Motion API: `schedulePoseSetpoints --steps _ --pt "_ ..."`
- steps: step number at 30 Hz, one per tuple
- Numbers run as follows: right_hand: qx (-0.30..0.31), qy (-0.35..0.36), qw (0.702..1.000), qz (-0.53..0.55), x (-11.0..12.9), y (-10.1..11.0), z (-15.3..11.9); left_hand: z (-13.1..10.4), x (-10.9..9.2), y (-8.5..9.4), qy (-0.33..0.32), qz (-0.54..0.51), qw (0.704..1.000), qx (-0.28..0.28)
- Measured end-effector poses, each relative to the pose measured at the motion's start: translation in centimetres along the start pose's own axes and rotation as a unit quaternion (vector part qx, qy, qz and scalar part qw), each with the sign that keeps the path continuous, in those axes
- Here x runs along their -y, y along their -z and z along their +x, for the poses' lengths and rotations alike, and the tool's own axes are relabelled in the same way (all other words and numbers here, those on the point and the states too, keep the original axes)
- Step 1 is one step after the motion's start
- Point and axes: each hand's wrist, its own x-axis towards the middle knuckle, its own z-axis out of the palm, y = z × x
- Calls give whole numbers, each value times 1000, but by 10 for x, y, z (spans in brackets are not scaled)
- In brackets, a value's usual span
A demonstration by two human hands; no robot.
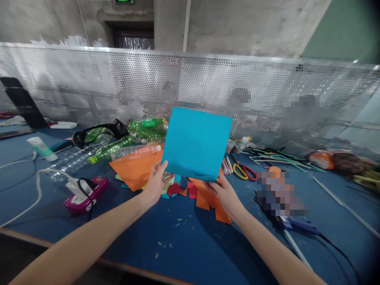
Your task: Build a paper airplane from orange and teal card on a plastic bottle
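Both my hands hold up a sheet of blue paper (pixel 197 142) above the table. My left hand (pixel 157 180) pinches its lower left corner, thumb in front and fingers behind. At the lower right corner my right hand (pixel 224 194) grips the sheet, its fingers partly hidden by the paper. The sheet tilts slightly and bows a little along its bottom edge. Under and behind it lie orange paper (pixel 135 170) on the left, orange pieces (pixel 203 200) on the right, and small red scraps (pixel 175 189) between.
Green plastic bottles (pixel 118 146) and a black headset (pixel 101 130) lie back left, near a magenta power strip (pixel 86 196). Scissors (pixel 245 172) and markers (pixel 228 165) lie right. A blue glue gun (pixel 303 225) trails a cord. Behind stands a perforated metal screen (pixel 142 79).
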Motion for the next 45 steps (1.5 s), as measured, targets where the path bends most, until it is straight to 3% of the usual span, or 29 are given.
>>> schedulePoseSetpoints --steps 5,10,18,25,29,35,42,45 --pt "7 -8 1000 1 2 -3 -4 3 1 1 23 10 999 -40" --pt "13 -6 999 47 7 -8 -7 3 2 2 12 16 1000 -25" --pt "-50 -37 998 1 5 -3 -4 -2 5 2 -24 46 999 -10" --pt "-69 -46 995 -55 8 0 -1 -2 4 -1 9 71 997 -38" --pt "-63 -49 994 -75 10 1 -2 -7 -3 -4 24 70 997 -10" --pt "-73 30 993 -91 1 14 7 -10 -7 -5 11 75 997 3" --pt "-29 79 968 -237 6 14 4 -5 0 -1 -13 54 998 3" --pt "-22 109 941 -319 12 7 -5 -2 4 2 -23 62 998 10"
